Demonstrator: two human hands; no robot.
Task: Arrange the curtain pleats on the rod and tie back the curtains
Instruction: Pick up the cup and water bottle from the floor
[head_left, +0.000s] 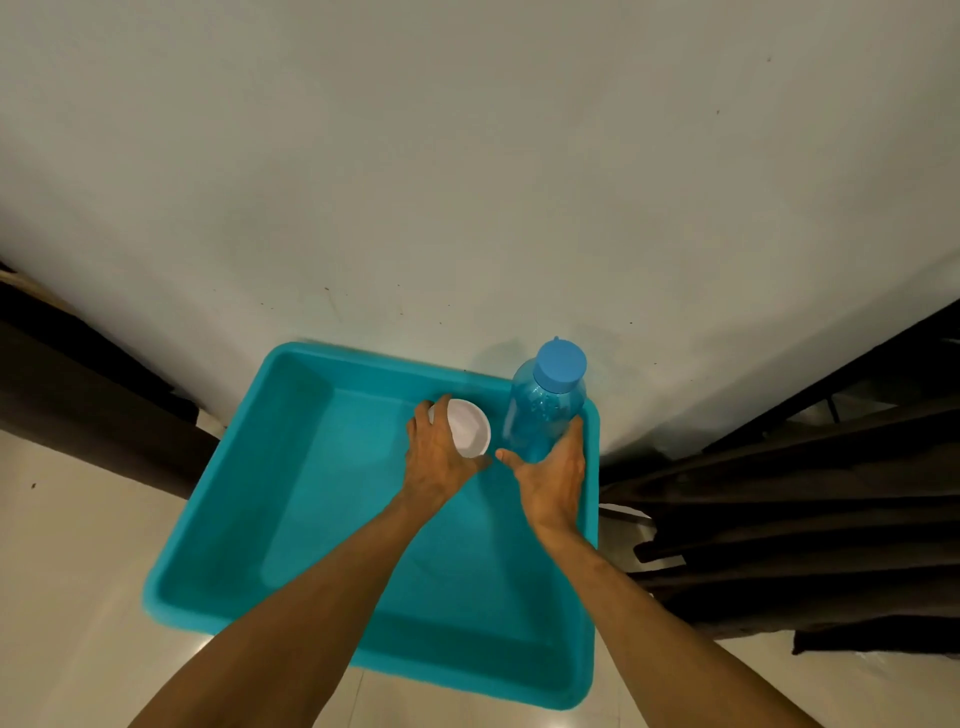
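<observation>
Teal plastic tub (223, 519) on pale floor tiles (78, 571), set against a grey-white wall (467, 182). Left hand (441, 457), grip curled round a white cup (470, 426) inside the tub toward 12 o'clock; right hand (556, 478), grip wide, straight fingers laid against a blue capped bottle (545, 410) standing in the tub's 1 o'clock corner. Dark pleated curtain (805, 519) bunched at 3 o'clock, just beside the tub, touched by neither hand.
</observation>
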